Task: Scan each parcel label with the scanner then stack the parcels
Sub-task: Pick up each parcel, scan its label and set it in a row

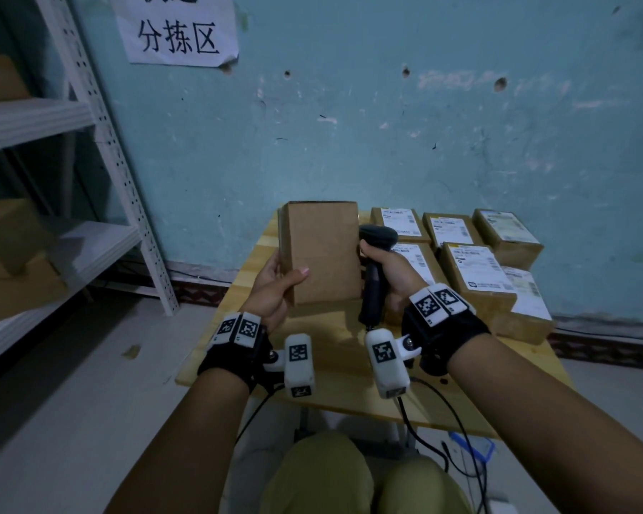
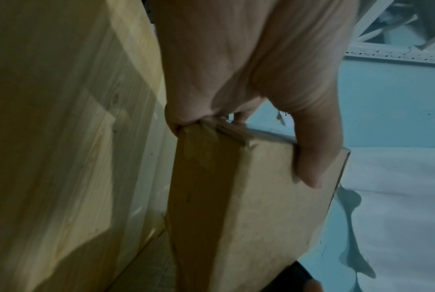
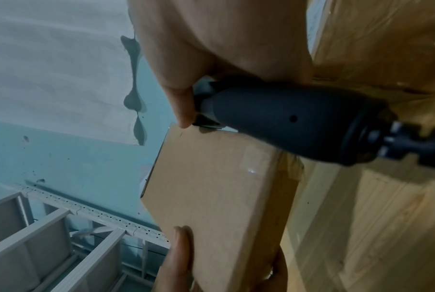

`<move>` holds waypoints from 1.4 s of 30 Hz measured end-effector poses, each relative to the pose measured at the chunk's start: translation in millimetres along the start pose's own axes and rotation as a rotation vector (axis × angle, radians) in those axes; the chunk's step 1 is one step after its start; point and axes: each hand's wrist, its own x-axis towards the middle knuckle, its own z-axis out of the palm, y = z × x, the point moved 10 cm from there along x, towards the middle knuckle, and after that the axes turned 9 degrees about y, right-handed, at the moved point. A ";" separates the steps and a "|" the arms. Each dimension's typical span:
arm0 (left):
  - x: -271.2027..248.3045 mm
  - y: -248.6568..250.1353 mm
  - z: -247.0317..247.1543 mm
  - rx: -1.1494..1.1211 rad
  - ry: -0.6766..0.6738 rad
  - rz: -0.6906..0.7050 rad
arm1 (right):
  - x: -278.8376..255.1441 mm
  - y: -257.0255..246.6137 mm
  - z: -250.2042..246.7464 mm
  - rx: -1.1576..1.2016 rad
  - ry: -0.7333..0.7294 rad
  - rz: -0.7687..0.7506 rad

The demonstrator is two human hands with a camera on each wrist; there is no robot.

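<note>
My left hand (image 1: 275, 281) holds a plain brown cardboard parcel (image 1: 322, 250) upright above the wooden table (image 1: 346, 380), thumb on its near face, fingers behind. Its bare side faces me; no label shows. The left wrist view shows the thumb across the parcel (image 2: 249, 197). My right hand (image 1: 388, 270) grips a black handheld scanner (image 1: 374, 268) by its handle, just right of the parcel, its head at the parcel's right edge. In the right wrist view the scanner (image 3: 286, 122) lies against the parcel (image 3: 211, 187).
Several labelled brown parcels (image 1: 476, 265) lie on the right half of the table. A white metal shelf rack (image 1: 90, 202) with boxes stands at the left. The blue wall (image 1: 387, 124) is close behind. Cables (image 1: 446, 432) hang off the table's front edge above my knees.
</note>
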 end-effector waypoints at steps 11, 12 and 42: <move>-0.8 1.3 -0.2 0.010 0.035 -0.051 | 3.4 5.7 -3.1 -0.022 -0.031 0.017; -0.3 -0.6 -1.1 0.037 0.046 -0.069 | 3.5 7.6 -3.3 -0.041 -0.024 0.029; 9.0 -10.9 -22.5 0.178 0.155 -0.134 | -5.5 1.4 -9.8 -0.144 0.065 -0.038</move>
